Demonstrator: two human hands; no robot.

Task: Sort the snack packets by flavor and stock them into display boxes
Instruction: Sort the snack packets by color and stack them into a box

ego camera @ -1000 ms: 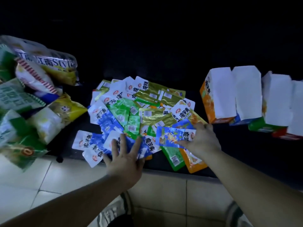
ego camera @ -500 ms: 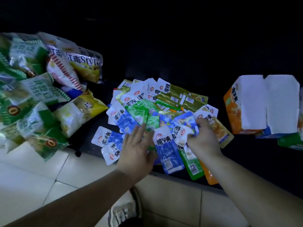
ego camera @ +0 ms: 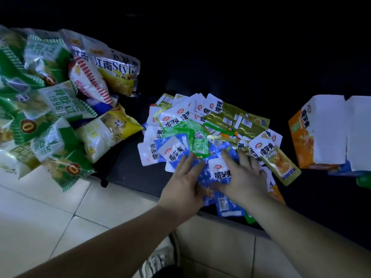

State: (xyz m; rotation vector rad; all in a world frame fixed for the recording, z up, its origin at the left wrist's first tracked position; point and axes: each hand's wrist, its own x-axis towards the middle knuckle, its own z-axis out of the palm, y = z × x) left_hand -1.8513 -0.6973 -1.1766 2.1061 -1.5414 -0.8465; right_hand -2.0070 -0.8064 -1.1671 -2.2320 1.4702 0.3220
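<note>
**Both hands flat on the blue packets**

The loose heap of small snack packets (ego camera: 210, 125) lies in the middle of the dark surface (ego camera: 321, 201), running right down to its near edge, where a few packets stick out over the tiled floor (ego camera: 50, 217). Blue, green, gold and orange wrappers are all mixed together, with the gold packets (ego camera: 241, 121) mostly at the far side of the heap.

The left hand (ego camera: 184, 183) rests palm down on the blue packets (ego camera: 219, 177) at the near edge, its fingers straight and close together. The right hand (ego camera: 245, 177) lies just beside it on the same blue packets, fingers spread wide and flat. Neither hand is curled round anything that I can see; the thumbs point towards each other over the wrappers.

Toward the right edge of the surface stands an orange display box (ego camera: 305, 141), well apart from the hands, with a white-topped box (ego camera: 359, 133) touching its right side. Along the left edge, large snack bags (ego camera: 60, 117) are piled up and spill onto the floor. A shoe (ego camera: 160, 257) shows on the tiles below the arms.
</note>
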